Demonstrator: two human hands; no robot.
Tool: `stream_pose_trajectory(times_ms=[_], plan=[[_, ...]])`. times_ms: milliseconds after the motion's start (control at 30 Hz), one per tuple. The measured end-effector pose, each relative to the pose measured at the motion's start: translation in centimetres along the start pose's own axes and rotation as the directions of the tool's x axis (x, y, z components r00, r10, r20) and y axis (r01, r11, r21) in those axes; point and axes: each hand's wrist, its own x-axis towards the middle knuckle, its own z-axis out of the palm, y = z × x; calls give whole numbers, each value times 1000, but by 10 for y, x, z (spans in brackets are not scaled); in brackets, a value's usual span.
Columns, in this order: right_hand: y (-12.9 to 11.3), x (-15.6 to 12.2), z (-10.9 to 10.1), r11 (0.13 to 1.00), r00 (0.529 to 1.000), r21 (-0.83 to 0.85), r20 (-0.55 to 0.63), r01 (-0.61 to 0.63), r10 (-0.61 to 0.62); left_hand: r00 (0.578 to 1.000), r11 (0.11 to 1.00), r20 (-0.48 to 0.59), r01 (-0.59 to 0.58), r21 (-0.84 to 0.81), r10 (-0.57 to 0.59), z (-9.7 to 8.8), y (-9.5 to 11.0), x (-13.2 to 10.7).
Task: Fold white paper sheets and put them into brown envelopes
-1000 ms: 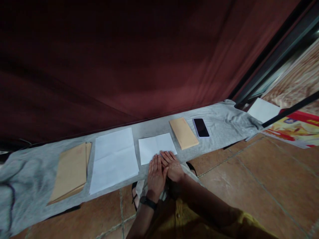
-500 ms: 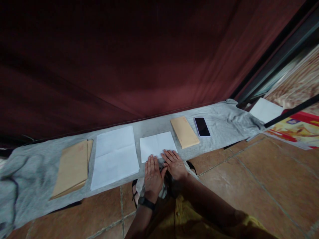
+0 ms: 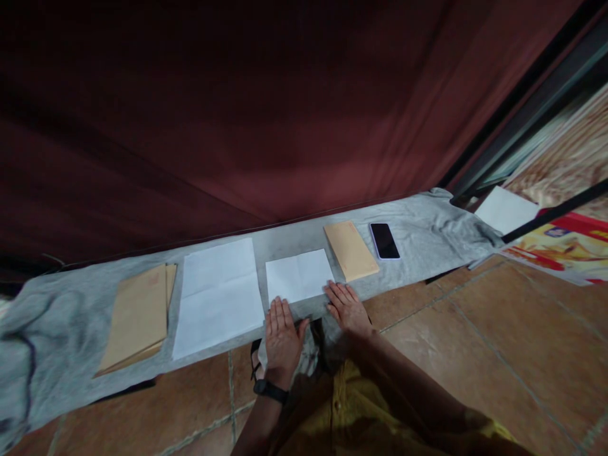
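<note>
A folded white sheet of paper (image 3: 300, 276) lies flat on the grey cloth, a faint crease down its middle. My left hand (image 3: 283, 335) rests palm down at its near left corner, fingers stretched out and thumb apart. At its near right corner lies my right hand (image 3: 348, 308), also flat with the fingers extended. Neither hand grips anything. To the right of the sheet is a brown envelope (image 3: 351, 251). On the left are larger white sheets of paper (image 3: 219, 297), creased across the middle.
Several brown envelopes (image 3: 137, 316) lie stacked at the left on the grey cloth (image 3: 57, 335). A phone (image 3: 385, 241) with a dark screen lies right of the single envelope. A dark red curtain (image 3: 266, 126) hangs behind the narrow surface. Below is a tiled floor (image 3: 456, 361).
My hands have moved apart along the near edge of the folded sheet, the left one leftward and the right one rightward. The sheet has stayed nearly in place.
</note>
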Motion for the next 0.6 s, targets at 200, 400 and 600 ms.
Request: stream_pose_trajectory(times_ms=[200, 400, 600], plan=[[8, -6, -2, 1000, 1000, 1, -8, -27, 27, 999, 1000, -32, 9, 3, -9, -1, -3, -1], [17, -12, -5, 999, 999, 10, -26, -42, 43, 1000, 1000, -15, 16, 21, -16, 0, -3, -1], [6, -10, -14, 995, 993, 41, -70, -88, 91, 999, 999, 33, -2, 42, 0, -2, -4, -3]])
